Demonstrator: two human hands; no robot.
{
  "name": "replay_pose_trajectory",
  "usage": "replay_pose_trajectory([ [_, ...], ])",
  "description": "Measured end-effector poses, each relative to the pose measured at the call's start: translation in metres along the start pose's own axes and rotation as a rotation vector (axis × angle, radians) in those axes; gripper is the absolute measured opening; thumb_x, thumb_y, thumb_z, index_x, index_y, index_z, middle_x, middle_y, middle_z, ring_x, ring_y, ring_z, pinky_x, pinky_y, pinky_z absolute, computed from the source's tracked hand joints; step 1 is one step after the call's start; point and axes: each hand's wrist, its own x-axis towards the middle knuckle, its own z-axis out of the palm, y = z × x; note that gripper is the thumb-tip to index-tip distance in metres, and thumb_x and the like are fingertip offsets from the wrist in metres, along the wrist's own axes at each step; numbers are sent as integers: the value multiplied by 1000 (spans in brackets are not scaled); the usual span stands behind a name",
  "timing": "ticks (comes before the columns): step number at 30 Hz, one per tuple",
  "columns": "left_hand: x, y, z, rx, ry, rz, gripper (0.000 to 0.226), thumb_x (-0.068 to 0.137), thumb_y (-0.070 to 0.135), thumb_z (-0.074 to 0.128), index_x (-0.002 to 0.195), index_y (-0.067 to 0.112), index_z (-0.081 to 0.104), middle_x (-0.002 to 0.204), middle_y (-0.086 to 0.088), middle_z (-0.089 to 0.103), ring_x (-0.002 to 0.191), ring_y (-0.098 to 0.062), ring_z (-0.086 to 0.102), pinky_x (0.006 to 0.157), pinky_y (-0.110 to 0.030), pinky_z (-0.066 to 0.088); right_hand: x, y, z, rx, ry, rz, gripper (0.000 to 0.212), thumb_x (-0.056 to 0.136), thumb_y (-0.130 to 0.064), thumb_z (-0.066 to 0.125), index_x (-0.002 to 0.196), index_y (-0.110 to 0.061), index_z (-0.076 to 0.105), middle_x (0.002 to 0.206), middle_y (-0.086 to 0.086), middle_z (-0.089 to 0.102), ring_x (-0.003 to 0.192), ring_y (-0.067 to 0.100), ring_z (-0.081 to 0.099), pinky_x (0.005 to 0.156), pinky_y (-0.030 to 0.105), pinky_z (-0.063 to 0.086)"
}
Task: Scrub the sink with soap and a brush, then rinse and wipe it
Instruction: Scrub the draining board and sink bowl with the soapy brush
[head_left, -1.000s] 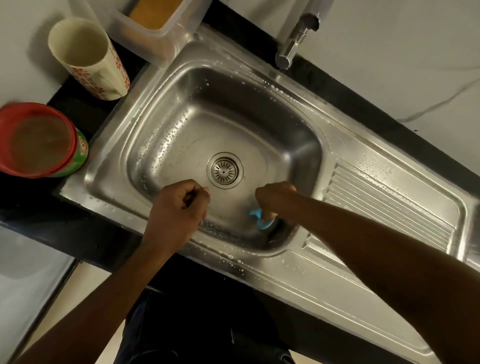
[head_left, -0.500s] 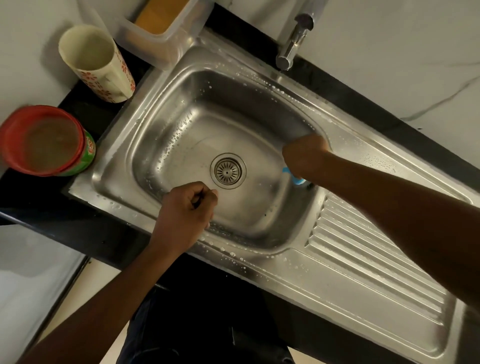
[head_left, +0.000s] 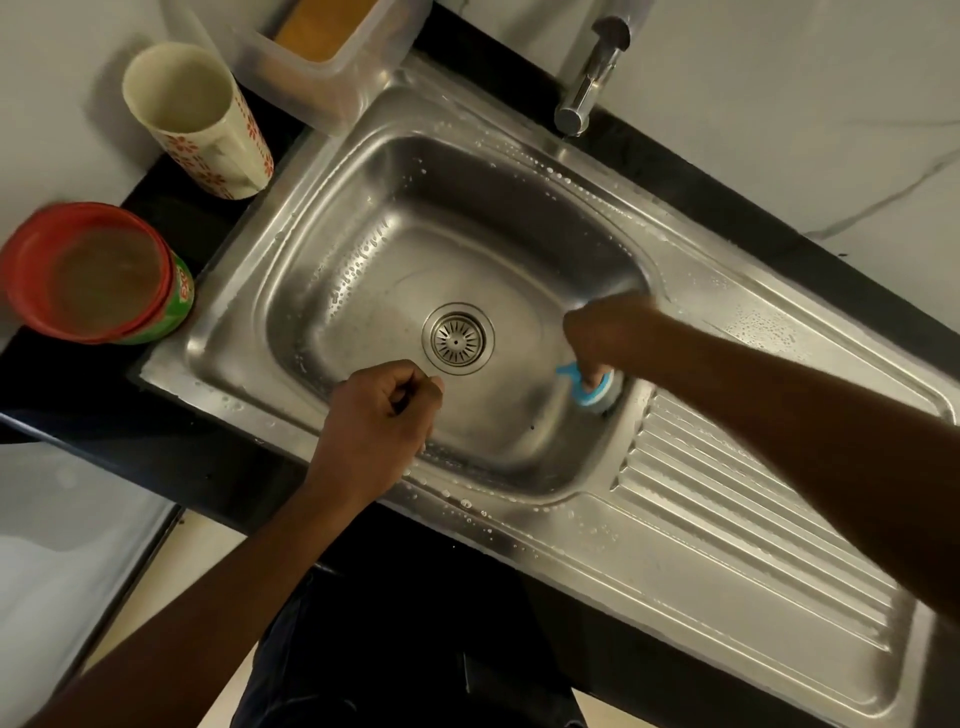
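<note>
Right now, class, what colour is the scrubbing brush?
Light blue brush, seen in the head view.

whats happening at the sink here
A person is scrubbing a steel sink. Their right hand grips a blue brush and presses it against the basin's right wall, beside the ribbed draining board. The left hand is curled into a fist over the near rim, holding nothing that can be seen. Droplets or suds dot the basin walls and rim. No water is seen running from the tap.
</note>
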Motion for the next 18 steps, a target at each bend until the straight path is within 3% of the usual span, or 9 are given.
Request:
replay_pose_trajectory([
  [5,-2,-7,-6,-28,16,-25,32,104,21,64,76,5,67,61,-13,66,58,-42,63,55,-53,56,11,15,-11,-10,220,161,33,84,-39,82,111,-23,72,90,-6,63,87,21,64,76,31,51],
  [9,-4,-9,-5,-30,9,-33,30,104,21,65,78,6,68,61,-10,67,57,-38,64,57,-45,56,16,-12,17,44,168,-8,38,88,-33,78,120,-21,63,122,2,69,115,24,67,91,32,50],
  [11,-4,-10,-4,-30,4,-32,29,104,20,64,80,5,69,61,-10,67,58,-40,64,57,-45,57,17,-28,32,110,59,-61,36,82,-38,84,105,-21,62,107,-2,69,106,23,68,90,32,53],
  [14,-2,-10,-1,-38,-5,-40,29,104,21,65,80,5,69,62,-12,66,58,-41,63,56,-45,56,22,-42,43,195,-132,-151,41,80,-44,87,72,-16,58,67,-5,58,71,20,60,73,30,54],
  [16,-1,-10,0,-33,-8,-42,30,103,23,65,78,6,68,62,-12,66,58,-41,63,56,-46,57,20,-39,38,269,-287,-171,42,82,-40,87,65,-12,61,54,-2,51,50,16,47,49,20,43],
  [18,0,-10,1,-21,-13,-39,31,103,24,65,78,7,68,62,-12,67,58,-41,64,57,-50,58,21,-27,24,275,-371,-133,42,85,-39,85,67,-10,61,53,0,45,41,13,35,38,16,30],
])
